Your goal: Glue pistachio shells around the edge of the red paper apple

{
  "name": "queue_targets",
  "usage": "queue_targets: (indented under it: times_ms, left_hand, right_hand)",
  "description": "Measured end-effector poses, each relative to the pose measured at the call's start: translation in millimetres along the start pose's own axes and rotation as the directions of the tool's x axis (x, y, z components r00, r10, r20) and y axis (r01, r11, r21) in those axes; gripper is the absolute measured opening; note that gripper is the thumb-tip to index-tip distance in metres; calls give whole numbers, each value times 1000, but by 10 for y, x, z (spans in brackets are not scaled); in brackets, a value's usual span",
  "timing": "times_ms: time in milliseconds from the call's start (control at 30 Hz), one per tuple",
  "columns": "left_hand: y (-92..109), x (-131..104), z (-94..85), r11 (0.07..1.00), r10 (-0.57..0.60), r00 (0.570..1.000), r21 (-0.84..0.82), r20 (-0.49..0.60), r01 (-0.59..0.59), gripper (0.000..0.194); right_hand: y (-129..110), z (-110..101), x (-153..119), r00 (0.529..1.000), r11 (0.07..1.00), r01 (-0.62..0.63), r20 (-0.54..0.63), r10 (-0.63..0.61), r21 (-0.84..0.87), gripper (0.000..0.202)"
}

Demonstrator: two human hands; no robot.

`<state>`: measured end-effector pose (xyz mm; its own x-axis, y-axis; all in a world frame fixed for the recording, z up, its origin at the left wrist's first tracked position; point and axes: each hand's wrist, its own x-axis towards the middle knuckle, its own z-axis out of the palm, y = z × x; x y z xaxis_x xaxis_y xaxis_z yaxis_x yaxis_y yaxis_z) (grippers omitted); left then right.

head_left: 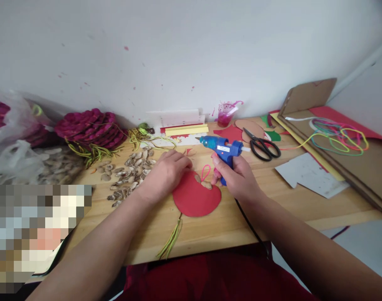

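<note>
While left (171, 170) touches cutout (197, 200), right (236, 176) holds gun (217, 144)

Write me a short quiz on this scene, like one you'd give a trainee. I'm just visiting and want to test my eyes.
1. Short answer: which hand holds the blue glue gun?
2. True or false: the black-handled scissors lie to the left of the red cutout.
3. Fill in the blank: on the table, a scattered pile of ____ lies to the left of the left hand.

Key
1. The right hand.
2. False; they lie to its right.
3. Peanut shells.
</note>
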<state>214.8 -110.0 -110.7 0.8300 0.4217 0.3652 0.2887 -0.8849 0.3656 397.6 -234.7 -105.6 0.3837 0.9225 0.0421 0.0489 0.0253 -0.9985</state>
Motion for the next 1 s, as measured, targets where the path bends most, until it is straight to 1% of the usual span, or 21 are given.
queue_targets:
  times_ms: [33, 67, 100, 133, 167, 200, 233, 267, 300, 333, 367, 400, 467, 567, 633, 767, 900, 1000]
  left_hand:
    - [-1, 2, -20, 990, -94, 995, -113, -44, 88, 13]
    - [-4, 4, -43, 949, -204, 977, -258, -65, 181, 10]
    - [-9, 5, -69, 867, -314, 948, -423, -55, 262, 9]
    - [-15, 7, -94, 743, -407, 913, -588, -18, 320, 12]
    - [-21, 8, -118, 588, -476, 879, -730, 34, 347, 18]
    - [-25, 9, -138, 424, -517, 851, -837, 92, 347, 25]
    - [-26, 9, -154, 269, -537, 831, -904, 144, 331, 30]
    - [-23, 9, -166, 139, -546, 817, -940, 188, 310, 35]
    - [-18, 9, -173, 39, -546, 806, -954, 228, 297, 37]
    - [-10, 8, -177, -33, -541, 799, -956, 261, 290, 38]
    - [-2, 7, -178, -81, -533, 796, -954, 286, 288, 38]
    - [5, 5, -178, -115, -527, 795, -952, 301, 284, 38]
    - [13, 2, -177, -153, -521, 795, -950, 310, 271, 37]
    - [12, -1, -178, -167, -523, 793, -950, 311, 262, 38]
    - [8, -3, -179, -159, -521, 794, -950, 313, 270, 37]
    - [-2, -14, -176, -111, -504, 812, -954, 294, 277, 35]
    - [-19, -31, -170, -69, -509, 815, -957, 275, 280, 36]
    - [-20, -29, -171, -68, -523, 805, -955, 280, 288, 38]
  right_hand:
    - [-30, 5, -22, 1000, 999, 7, 7, -7, 32, 35]
    - [-60, 9, -47, 1000, 998, 23, 16, -24, 65, 35]
    - [-87, 13, -73, 999, 996, 42, 18, -43, 85, 36]
    - [-111, 17, -97, 998, 994, 64, 15, -66, 92, 36]
    - [-129, 18, -119, 997, 993, 75, 11, -76, 92, 35]
    - [-140, 19, -138, 996, 993, 85, 10, -86, 82, 34]
    - [-146, 20, -152, 995, 993, 101, 16, -102, 64, 32]
    - [-146, 20, -162, 993, 992, 117, 26, -118, 43, 30]
    - [-142, 21, -170, 990, 990, 139, 36, -139, 17, 28]
    - [-133, 22, -176, 985, 986, 164, 49, -163, -10, 26]
    - [-123, 22, -182, 980, 981, 191, 62, -189, -36, 24]
    - [-111, 22, -188, 973, 973, 221, 74, -216, -62, 23]
    - [-86, 18, -202, 958, 953, 280, 93, -270, -112, 24]
    - [-58, 5, -222, 936, 921, 349, 112, -334, -172, 27]
    - [-51, -3, -228, 928, 907, 371, 121, -352, -198, 24]
    - [-59, -9, -226, 924, 894, 381, 142, -356, -236, 18]
    - [-76, -7, -215, 922, 887, 384, 157, -354, -257, 22]
    - [-79, -9, -213, 928, 890, 370, 158, -338, -267, 24]
